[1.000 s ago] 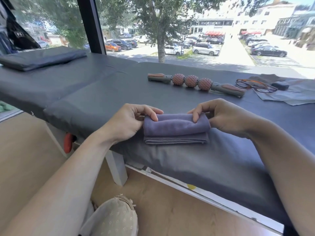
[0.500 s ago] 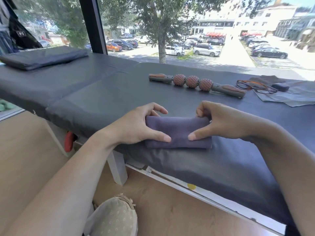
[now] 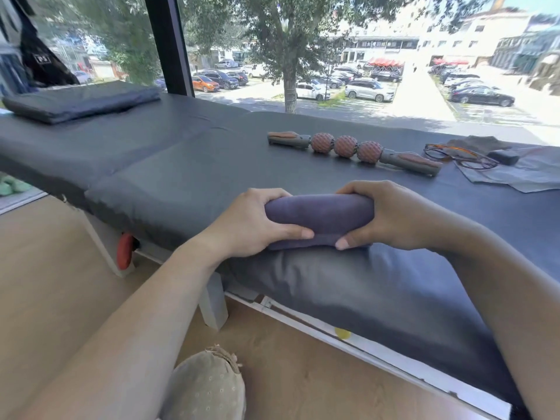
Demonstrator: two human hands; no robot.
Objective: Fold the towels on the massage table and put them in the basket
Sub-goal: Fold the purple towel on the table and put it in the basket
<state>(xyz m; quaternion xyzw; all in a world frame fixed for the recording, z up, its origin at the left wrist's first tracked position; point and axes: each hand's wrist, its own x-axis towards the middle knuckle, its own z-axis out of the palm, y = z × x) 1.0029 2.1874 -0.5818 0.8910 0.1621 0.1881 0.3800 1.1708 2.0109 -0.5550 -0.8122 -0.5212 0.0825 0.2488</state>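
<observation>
Dark padded massage table point(image 3: 181, 165) is set along a window, wood floor below. Roller stick point(image 3: 353, 148), glasses point(image 3: 460, 154) and cloths point(image 3: 521, 174) are seen far right. Folded purple towel point(image 3: 318, 216) is gripped at near edge: left hand point(image 3: 251, 225) and right hand point(image 3: 391, 218) curled round its ends. Beige fabric basket point(image 3: 206, 386) is seen on floor, contents hidden.

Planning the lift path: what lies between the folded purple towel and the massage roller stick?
Nothing: in the head view, only bare dark massage table surface lies between the folded purple towel and the massage roller stick.
</observation>
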